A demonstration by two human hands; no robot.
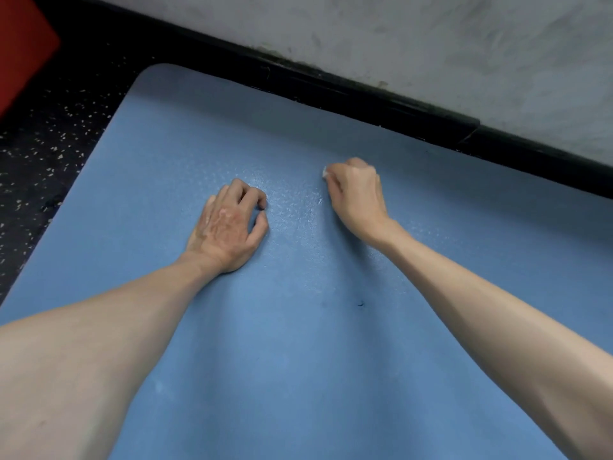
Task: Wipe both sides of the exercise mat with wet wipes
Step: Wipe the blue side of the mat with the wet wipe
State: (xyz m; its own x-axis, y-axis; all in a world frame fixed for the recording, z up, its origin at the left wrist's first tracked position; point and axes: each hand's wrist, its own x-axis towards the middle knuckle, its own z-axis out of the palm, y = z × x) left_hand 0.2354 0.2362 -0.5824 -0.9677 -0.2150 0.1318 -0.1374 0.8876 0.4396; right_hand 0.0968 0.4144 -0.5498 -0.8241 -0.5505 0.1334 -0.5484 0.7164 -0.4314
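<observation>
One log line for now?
right hand: grips wet wipe on mat | left hand: rests on mat | wet patch between hands

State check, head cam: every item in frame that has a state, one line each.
exercise mat: flat on the floor, wet sheen between the hands, small dark mark nearer the person.
wet wipe: bunched inside the right fist, only a white tip shows.
right hand: grips the wet wipe, down on the mat.
left hand: rests on the mat, fingers loosely curled, holds nothing.
</observation>
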